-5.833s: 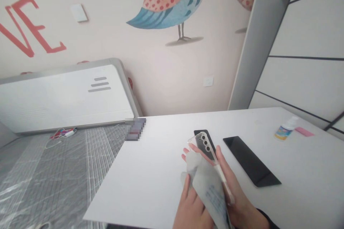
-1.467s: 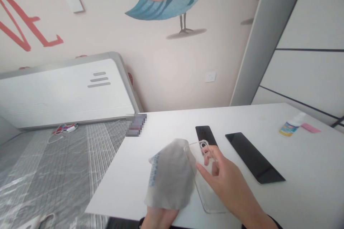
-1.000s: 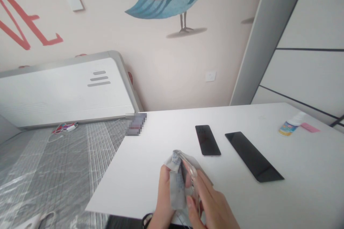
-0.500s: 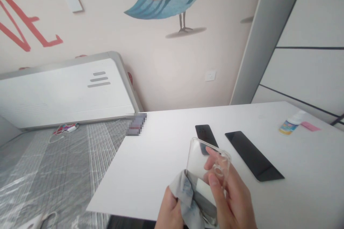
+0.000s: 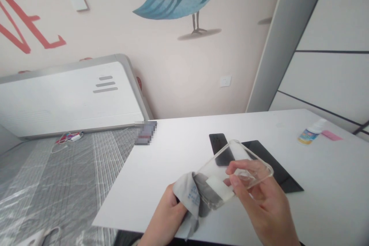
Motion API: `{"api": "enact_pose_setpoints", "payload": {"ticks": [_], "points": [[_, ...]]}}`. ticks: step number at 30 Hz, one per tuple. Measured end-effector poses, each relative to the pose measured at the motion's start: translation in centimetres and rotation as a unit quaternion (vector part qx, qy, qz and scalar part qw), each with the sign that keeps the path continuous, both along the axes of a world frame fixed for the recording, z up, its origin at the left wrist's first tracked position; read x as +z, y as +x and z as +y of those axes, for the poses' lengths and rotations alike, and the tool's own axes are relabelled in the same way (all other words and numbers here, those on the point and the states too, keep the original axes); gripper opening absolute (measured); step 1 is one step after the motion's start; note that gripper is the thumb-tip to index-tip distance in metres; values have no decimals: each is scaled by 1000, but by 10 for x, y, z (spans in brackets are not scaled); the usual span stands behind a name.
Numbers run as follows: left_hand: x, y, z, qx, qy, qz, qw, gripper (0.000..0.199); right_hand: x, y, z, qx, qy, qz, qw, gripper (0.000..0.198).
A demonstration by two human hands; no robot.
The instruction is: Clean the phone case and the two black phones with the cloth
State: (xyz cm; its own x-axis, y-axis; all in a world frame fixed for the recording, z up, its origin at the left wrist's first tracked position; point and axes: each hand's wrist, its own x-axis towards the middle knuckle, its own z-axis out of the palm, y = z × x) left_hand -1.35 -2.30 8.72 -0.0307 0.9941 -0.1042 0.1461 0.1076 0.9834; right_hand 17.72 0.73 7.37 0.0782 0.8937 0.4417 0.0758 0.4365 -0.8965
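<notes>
A clear phone case is held tilted above the white table. My right hand grips it at the right side, with the thumb and fingers pinched near its middle. My left hand is closed around a grey cloth with faint blue print. That cloth wraps over the case's lower left edge, and the left fingertips are hidden under it. Behind the case a dark phone lies on the table. To its right is a longer black flat panel, partly covered by the case and my right hand.
On the white table, a small bottle with a colourful label and a pink flat piece sit at the far right. A blurred-out item lies at the back left corner. A plastic-covered bed adjoins the left side.
The case has turned and tilted to the right, its top now over the black panel. My right hand has moved right, and my left hand with the cloth has shifted slightly left and up.
</notes>
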Motion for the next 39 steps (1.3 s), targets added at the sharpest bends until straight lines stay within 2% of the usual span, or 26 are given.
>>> {"api": "enact_pose_setpoints", "payload": {"ticks": [4, 6, 9, 11, 13, 16, 19, 22, 28, 33, 35, 39], "points": [[-8, 2, 7, 103, 33, -18, 994, 33, -15, -17, -11, 54, -75, 106, 990, 18], [-7, -3, 11, 114, 61, -1, 992, 30, -23, -17, -13, 75, -108, 121, 984, 21], [1, -13, 16, 108, 107, 83, 985, 20, -30, -5, -11, 63, -75, 104, 990, 24], [6, -18, 16, 91, 136, 147, 976, 18, -30, 6, -6, 35, -34, 36, 998, 29], [9, -18, 15, 40, 152, 200, 967, 20, -25, 13, -1, 25, -6, -73, 997, 27], [9, -13, 12, -42, 151, 237, 959, 17, -17, 12, 1, 83, 16, -219, 972, 16], [7, -8, 11, -28, 135, 205, 969, 17, -12, 5, 0, 119, 19, -263, 957, 31], [4, -8, 11, 18, 119, 143, 982, 17, -11, 0, -4, 89, 3, -233, 968, 40], [-10, 3, 7, 94, 68, 54, 992, 19, -21, -5, -10, 97, -45, -166, 980, 38], [-29, 20, 1, 171, 27, 33, 984, 29, -42, -24, -19, 26, -24, -97, 995, 27], [-28, 19, 2, 167, 36, 48, 984, 32, -46, -28, -19, 23, 4, -112, 993, 24], [-11, 9, 6, 102, 95, 49, 989, 22, -43, -22, -15, 119, 24, -234, 965, 27]]}}
